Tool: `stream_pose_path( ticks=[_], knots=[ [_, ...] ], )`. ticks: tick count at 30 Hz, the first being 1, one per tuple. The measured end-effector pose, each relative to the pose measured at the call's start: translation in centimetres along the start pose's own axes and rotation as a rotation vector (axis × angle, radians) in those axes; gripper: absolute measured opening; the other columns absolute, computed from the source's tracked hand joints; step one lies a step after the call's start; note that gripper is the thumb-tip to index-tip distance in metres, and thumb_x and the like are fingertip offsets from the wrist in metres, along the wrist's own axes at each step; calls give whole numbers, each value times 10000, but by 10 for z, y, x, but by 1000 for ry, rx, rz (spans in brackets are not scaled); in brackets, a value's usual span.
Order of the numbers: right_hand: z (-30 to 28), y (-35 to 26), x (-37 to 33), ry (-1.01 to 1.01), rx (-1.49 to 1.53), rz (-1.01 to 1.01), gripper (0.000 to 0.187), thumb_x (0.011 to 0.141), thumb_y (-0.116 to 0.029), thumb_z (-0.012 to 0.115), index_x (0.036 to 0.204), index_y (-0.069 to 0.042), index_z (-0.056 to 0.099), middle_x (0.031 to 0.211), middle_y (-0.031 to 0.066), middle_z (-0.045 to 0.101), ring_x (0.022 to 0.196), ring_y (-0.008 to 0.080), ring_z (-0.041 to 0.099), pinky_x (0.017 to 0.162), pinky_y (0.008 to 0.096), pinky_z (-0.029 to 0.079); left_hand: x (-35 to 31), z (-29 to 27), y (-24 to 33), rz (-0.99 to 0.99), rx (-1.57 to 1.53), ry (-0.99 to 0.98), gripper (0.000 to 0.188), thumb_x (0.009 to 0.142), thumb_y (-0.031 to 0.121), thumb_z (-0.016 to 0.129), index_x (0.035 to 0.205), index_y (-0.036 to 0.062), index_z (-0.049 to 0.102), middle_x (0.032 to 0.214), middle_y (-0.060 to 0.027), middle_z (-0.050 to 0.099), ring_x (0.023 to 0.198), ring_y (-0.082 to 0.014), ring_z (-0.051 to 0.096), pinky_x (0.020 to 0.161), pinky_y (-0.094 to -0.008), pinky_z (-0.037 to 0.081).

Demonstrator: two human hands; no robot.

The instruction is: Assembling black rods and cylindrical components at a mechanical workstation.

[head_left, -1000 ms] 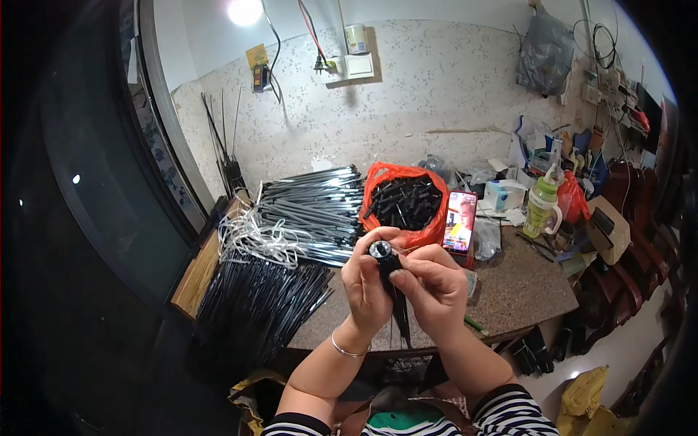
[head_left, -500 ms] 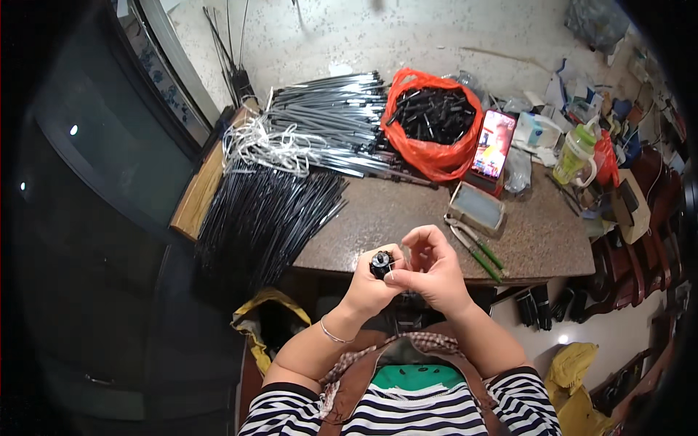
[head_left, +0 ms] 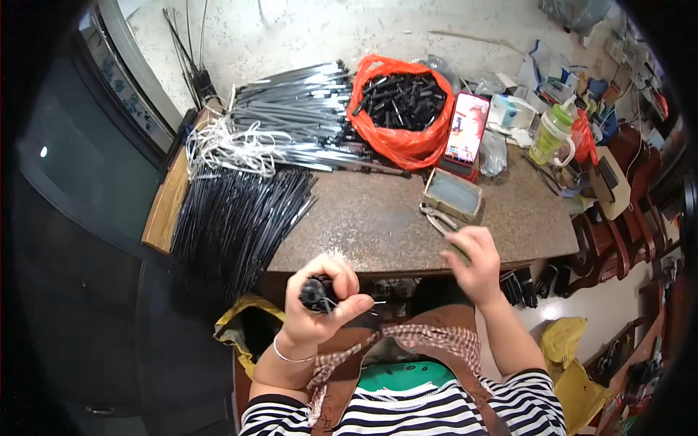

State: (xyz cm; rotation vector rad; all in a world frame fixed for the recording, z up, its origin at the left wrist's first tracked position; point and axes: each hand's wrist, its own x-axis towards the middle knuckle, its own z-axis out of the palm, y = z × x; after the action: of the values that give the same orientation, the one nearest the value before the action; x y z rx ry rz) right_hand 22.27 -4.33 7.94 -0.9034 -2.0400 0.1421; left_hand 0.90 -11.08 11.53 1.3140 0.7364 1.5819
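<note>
My left hand (head_left: 320, 299) is closed around a black cylindrical hub (head_left: 315, 293) that looks like an umbrella part. Its round end faces up, and a thin wire shows beside my thumb. Over the front of the table, my right hand (head_left: 478, 267) has its fingers apart above the green handles of a pair of pliers (head_left: 438, 220). One handle shows between thumb and fingers; whether they touch it I cannot tell. The jaws of the pliers lie against a small box (head_left: 452, 195) with a grey block inside.
Black rods (head_left: 236, 218) lie at the left, below white string (head_left: 233, 145) and metal rods (head_left: 291, 109). A red plastic bag (head_left: 403, 149) holds black pieces. Beside it stand a lit phone (head_left: 467, 127) and a green-lidded bottle (head_left: 552, 134). Clutter fills the table's right end.
My hands have separated. The left moved left and down with the black hub; the right let go of it and moved right to the pliers. The whole view has shifted slightly.
</note>
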Motion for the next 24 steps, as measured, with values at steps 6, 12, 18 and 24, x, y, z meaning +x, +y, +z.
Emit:
stream_pose_path(
  ticks=[6, 12, 18, 24],
  knots=[
    [15, 23, -60, -588, -665, 268, 657, 534, -162, 641, 1117, -95, 346, 1058, 183, 342, 977, 357, 328, 816, 398, 306, -5, 4, -10, -113, 160, -84, 256, 593, -85, 602, 616, 53, 387, 588, -21, 437, 531, -74, 389, 495, -190, 334],
    [13, -21, -36, -328, 1142, 1307, 246, 623, -53, 532, 857, -21, 465, 907, 105, 434, 827, 188, 445, 688, 300, 382, 5, 5, 6, -152, 219, -159, 239, 595, -51, 615, 614, 53, 400, 584, -14, 439, 533, -70, 395, 507, -188, 335],
    [-35, -66, -17, -342, 376, 71, 154, 531, -151, 608, 638, -84, 520, 849, 49, 463, 897, 248, 394, 802, 361, 261, 5, -6, 15, -81, 207, 89, 232, 598, -55, 614, 636, 50, 411, 599, 9, 446, 512, -38, 402, 464, -159, 348],
    [-59, -79, -11, -146, -89, -288, 190, 424, -203, 584, 574, -111, 511, 846, 41, 442, 905, 316, 377, 824, 443, 174, -4, 0, 10, 32, 372, 65, 211, 629, -35, 594, 653, 35, 396, 628, 1, 427, 541, -34, 411, 491, -168, 370]
  ],
)
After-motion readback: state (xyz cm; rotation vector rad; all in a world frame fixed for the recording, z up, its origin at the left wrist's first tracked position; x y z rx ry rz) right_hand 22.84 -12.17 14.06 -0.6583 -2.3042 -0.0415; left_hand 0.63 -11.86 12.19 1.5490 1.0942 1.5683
